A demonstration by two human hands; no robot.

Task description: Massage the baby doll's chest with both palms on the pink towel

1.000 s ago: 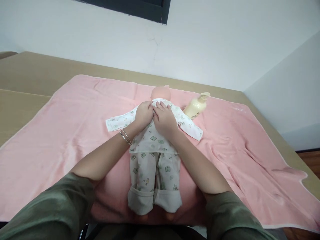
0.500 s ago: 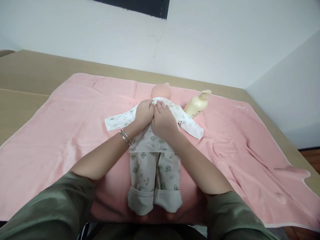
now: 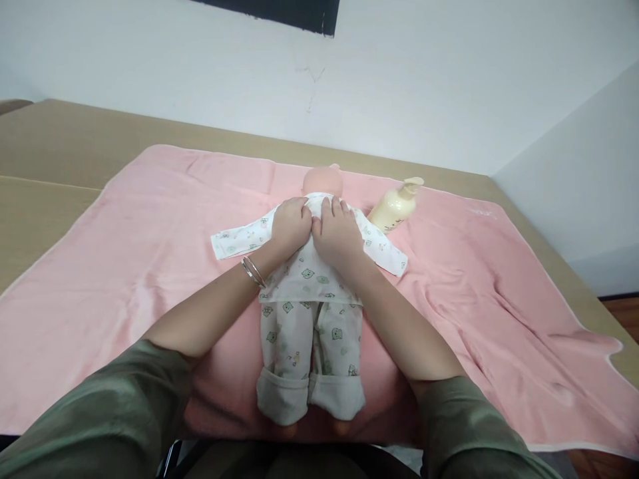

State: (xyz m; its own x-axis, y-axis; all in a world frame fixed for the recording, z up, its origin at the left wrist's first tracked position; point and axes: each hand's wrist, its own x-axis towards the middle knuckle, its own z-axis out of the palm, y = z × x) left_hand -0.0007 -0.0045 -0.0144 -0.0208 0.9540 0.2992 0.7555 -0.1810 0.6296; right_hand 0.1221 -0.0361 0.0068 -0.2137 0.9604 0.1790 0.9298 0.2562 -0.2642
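Note:
A baby doll [image 3: 323,181] lies stretched out on a pink blanket [image 3: 164,266], no face showing. It wears a white printed top [image 3: 312,276] and matching trousers [image 3: 294,339] with turned-up cuffs. My right hand [image 3: 339,233] rests open on the right side of its upper body, fingers spread flat toward the neck. On the other side, my left hand [image 3: 292,223] lies on the top near the shoulder, its fingers partly hidden from me. Neither hand grips anything. A cream pump bottle [image 3: 394,207] tilts beside the doll's right-hand sleeve.
The blanket covers much of a wooden table [image 3: 60,140], whose bare edge runs along the white wall [image 3: 424,86]. A dark panel [image 3: 299,13] is on that wall. A patch of brown floor [image 3: 619,316] shows beyond the table at the right.
My right hand has slid slightly to the right and its fingers have spread, opening a small gap from my left hand. My left hand stays nearly in place on the doll.

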